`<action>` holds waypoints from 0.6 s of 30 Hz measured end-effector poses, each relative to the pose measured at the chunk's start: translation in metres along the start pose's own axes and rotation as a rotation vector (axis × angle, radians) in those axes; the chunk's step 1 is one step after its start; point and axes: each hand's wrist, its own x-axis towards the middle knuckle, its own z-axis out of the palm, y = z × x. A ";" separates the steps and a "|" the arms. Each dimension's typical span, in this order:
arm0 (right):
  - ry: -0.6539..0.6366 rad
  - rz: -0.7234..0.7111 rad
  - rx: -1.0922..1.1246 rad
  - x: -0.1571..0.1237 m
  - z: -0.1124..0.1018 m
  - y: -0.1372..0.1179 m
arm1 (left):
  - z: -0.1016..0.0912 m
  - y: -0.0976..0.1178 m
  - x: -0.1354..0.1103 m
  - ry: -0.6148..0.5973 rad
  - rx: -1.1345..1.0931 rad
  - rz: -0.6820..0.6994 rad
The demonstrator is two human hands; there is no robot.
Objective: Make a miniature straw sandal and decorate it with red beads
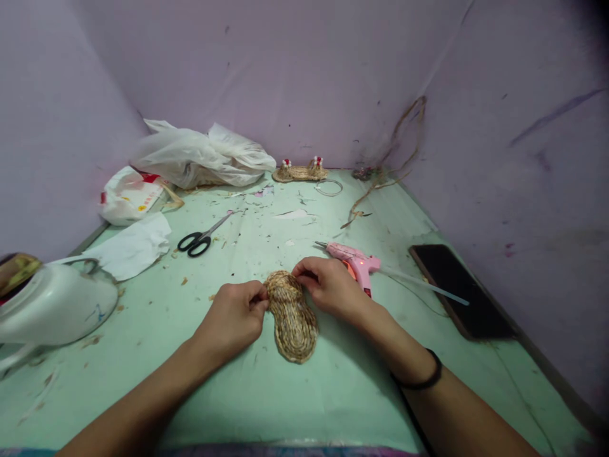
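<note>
Left hand [240, 314] and right hand [328, 282] are pinching opposite rims of the woven sole [294, 324] toward the front edge of the table [228, 406], over by the left edge a white pot [61, 298] holds something brownish-yellow, and unreadable print marks the package [137, 202] near the far-left corner.

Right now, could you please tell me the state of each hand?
Left hand: closed, pinching the woven piece by its left edge.
Right hand: curled at its upper right edge; grip cannot be told.
</note>
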 end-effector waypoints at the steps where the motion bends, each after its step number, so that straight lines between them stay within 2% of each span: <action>1: 0.001 -0.003 -0.004 -0.001 0.000 0.000 | 0.000 0.000 0.000 0.001 0.005 0.008; 9: 0.034 -0.087 0.047 -0.001 0.002 0.007 | -0.001 -0.001 0.000 0.009 0.021 0.042; 18: 0.333 -0.165 0.123 -0.002 0.009 0.001 | -0.008 0.005 -0.005 0.007 0.054 0.131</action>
